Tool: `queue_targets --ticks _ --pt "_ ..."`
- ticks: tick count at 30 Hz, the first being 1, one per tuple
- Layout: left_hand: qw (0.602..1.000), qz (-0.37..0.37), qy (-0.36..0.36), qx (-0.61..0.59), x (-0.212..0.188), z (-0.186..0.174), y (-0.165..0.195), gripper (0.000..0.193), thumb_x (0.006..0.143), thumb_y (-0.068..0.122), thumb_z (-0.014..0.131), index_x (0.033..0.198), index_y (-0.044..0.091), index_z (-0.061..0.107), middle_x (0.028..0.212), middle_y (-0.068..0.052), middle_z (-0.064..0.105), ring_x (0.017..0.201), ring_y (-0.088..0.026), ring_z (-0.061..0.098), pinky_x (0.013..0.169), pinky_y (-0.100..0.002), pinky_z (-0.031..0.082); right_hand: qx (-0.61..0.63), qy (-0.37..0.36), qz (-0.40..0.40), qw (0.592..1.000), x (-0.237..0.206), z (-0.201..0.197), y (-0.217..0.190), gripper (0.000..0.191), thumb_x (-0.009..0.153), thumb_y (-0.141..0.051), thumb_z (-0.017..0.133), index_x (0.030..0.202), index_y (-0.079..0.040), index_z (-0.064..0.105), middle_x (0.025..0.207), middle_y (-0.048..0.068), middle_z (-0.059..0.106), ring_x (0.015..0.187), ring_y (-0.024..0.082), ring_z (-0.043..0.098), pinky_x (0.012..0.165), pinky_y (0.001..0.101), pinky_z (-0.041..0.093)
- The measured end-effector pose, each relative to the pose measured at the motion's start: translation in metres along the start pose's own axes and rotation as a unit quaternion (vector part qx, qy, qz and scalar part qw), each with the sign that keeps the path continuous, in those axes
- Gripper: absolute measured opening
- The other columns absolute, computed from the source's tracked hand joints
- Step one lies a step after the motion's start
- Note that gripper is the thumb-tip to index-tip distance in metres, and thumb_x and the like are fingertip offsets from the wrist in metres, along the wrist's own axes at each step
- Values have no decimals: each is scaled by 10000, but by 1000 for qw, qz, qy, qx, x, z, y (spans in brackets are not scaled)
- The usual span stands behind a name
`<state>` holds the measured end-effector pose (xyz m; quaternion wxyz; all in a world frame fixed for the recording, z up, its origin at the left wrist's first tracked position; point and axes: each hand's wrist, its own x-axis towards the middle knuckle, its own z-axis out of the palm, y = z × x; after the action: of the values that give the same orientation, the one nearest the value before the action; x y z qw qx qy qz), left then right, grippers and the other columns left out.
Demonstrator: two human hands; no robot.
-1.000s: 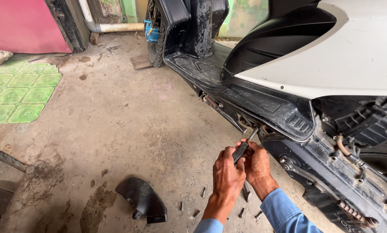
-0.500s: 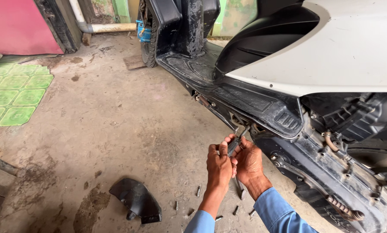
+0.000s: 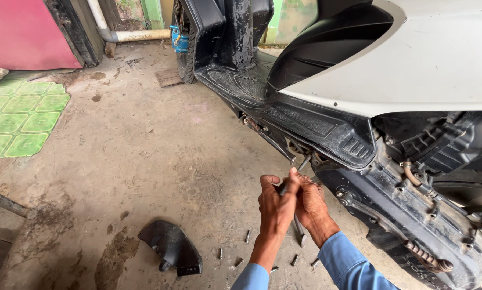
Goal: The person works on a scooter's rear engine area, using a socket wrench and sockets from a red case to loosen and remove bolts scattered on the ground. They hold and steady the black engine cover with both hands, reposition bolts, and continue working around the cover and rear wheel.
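Observation:
A white scooter [image 3: 429,70] with a black footboard [image 3: 305,115] stands on the right, its lower side panel off and the grimy engine case [image 3: 413,215] bare. My left hand [image 3: 276,207] and my right hand [image 3: 311,201] are pressed together around a slim dark-handled tool [image 3: 292,177]. Its metal tip points up at the underside edge of the footboard. Both sleeves are blue.
A loose black plastic cover [image 3: 171,247] lies on the concrete floor left of my arms. Several small screws [image 3: 248,235] are scattered around my wrists. Green tiles [image 3: 20,115] sit far left, a red door [image 3: 20,32] and a white pipe [image 3: 133,35] at the back.
The view has drifted so the scooter sits slightly lower and further right. My hands stay clasped on the tool, with the tip nearer the footboard edge.

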<state>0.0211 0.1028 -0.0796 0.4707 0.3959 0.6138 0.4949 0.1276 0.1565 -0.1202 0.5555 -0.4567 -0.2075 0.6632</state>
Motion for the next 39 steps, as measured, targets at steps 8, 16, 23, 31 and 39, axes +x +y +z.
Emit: queue_targets --ticks 8,16,23,31,39 --pt "997 -24 -3 -78 2 -1 -2 396 959 425 632 1013 34 599 761 -139 709 595 -213 660 511 -383 532 51 -254 61 964 -4 -2 -2 567 1069 -538 634 899 3 618 603 51 545 395 162 492 321 326 445" --pt "980 -107 -80 -150 4 -9 8 552 1013 637 415 1111 194 728 646 -141 640 429 -152 517 362 -288 404 -10 -108 8 994 -15 2 -9 410 940 -422 634 1114 -57 700 710 60 631 369 133 458 287 310 397" --pt "999 19 34 2 1 -1 5 427 878 397 689 1077 35 580 929 -159 724 860 -267 746 779 -436 610 55 -2 10 998 0 2 8 308 855 -347 786 929 -84 643 791 34 644 725 164 623 663 348 548" --pt "992 -61 -23 -107 5 -3 3 410 993 433 592 1079 32 595 715 -135 683 478 -183 632 380 -326 499 24 -112 19 993 -13 5 -11 397 992 -399 501 1139 -58 643 878 77 695 493 155 535 346 283 425" --pt "974 -77 -63 -204 3 -4 6 506 1028 508 496 1087 6 506 646 -122 644 385 -151 561 314 -285 420 7 -91 21 996 -6 -1 -13 319 1040 -335 491 1138 -66 631 841 41 630 442 114 432 335 264 400"
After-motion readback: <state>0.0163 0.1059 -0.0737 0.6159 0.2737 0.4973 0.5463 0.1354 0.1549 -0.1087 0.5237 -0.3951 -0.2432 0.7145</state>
